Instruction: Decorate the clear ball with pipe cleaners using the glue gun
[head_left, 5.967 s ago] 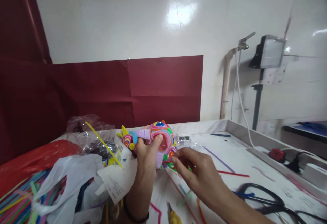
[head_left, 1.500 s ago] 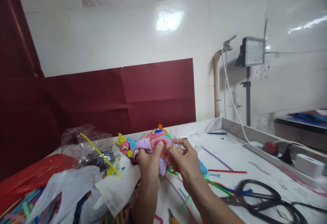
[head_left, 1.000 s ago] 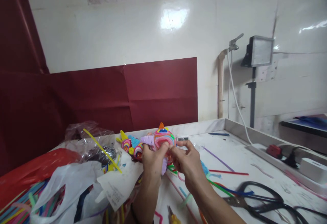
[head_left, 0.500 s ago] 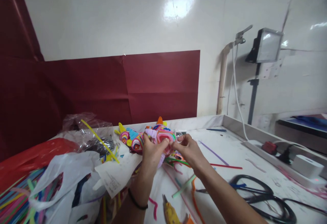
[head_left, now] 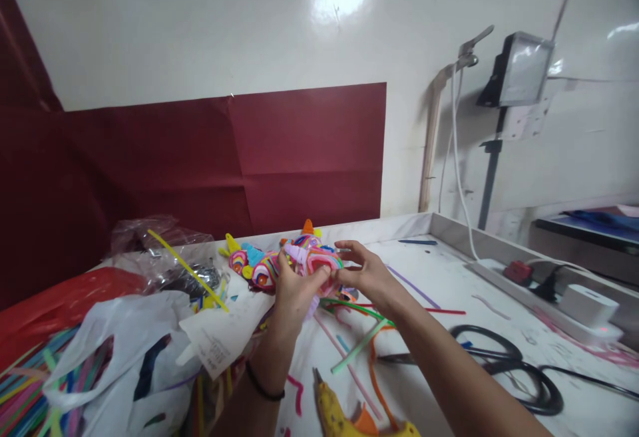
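Observation:
Between my hands is a pink, green and lilac piece of coiled pipe cleaners (head_left: 319, 261). My left hand (head_left: 297, 291) grips it, thumb across the front. My right hand (head_left: 364, 274) is at its right edge with fingers apart; its fingertips are close to the rim, and whether they touch it I cannot tell. Just behind lie more colourful pipe-cleaner figures (head_left: 264, 271) with yellow, blue and orange parts. Loose pipe cleaners lie below, among them a green one (head_left: 357, 350) and an orange one (head_left: 374, 364). A yellow glue gun (head_left: 334, 410) rests near the front edge of view.
Large scissors with black handles (head_left: 519, 384) lie at right. Along the right rim runs a power strip (head_left: 564, 317) with plugs. At left are a white plastic bag (head_left: 164, 330), a red bag (head_left: 100, 294) and a bundle of pipe cleaners (head_left: 30, 390). A lamp (head_left: 526, 68) stands behind.
My right hand's fingers have spread from a pinch at the piece's right edge. My left hand keeps hold. The view has shifted, showing more of the glue gun.

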Motion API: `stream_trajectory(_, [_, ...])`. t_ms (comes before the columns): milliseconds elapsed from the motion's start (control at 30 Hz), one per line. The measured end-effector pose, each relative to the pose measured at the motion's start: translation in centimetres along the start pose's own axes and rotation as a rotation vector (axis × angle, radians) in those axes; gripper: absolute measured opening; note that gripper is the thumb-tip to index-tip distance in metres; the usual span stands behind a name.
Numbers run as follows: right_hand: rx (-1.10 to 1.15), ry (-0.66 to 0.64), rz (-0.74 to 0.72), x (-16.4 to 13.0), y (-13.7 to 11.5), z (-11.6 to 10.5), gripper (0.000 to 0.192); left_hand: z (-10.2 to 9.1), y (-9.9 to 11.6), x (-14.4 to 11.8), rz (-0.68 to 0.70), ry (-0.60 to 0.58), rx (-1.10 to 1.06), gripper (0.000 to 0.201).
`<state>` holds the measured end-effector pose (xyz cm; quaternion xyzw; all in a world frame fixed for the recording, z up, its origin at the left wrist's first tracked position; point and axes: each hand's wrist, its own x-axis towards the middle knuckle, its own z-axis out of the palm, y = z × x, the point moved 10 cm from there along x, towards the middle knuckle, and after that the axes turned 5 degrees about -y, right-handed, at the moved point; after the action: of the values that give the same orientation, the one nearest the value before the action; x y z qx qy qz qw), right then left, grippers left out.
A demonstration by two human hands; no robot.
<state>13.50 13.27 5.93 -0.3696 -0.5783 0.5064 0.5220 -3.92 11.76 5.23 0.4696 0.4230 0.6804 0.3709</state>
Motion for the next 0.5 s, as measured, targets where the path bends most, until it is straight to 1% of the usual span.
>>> stream_trajectory(167, [0.033, -0.069, 0.006, -0.1, -0.5, 0.4, 0.056, 0.4, -0.7, 0.1, -0.053, -0.019, -0.002, 0.094])
stream_trajectory(267, [0.054, -0.088, 0.006, 0.0, -0.6, 0.6, 0.057, 0.7, -0.9, 0.1, -0.082, -0.046, -0.063, 0.097])
stream_trajectory(367, [0.063, -0.072, 0.01, 0.0, -0.6, 0.4, 0.056, 1.1, -0.8, -0.1, -0.104, -0.098, -0.1, 0.087])
stream_trajectory(500, [0.057, -0.047, -0.011, 0.0, -0.9, 0.1, 0.051, 1.6, -0.1, -0.4, -0.098, -0.186, -0.058, 0.065])
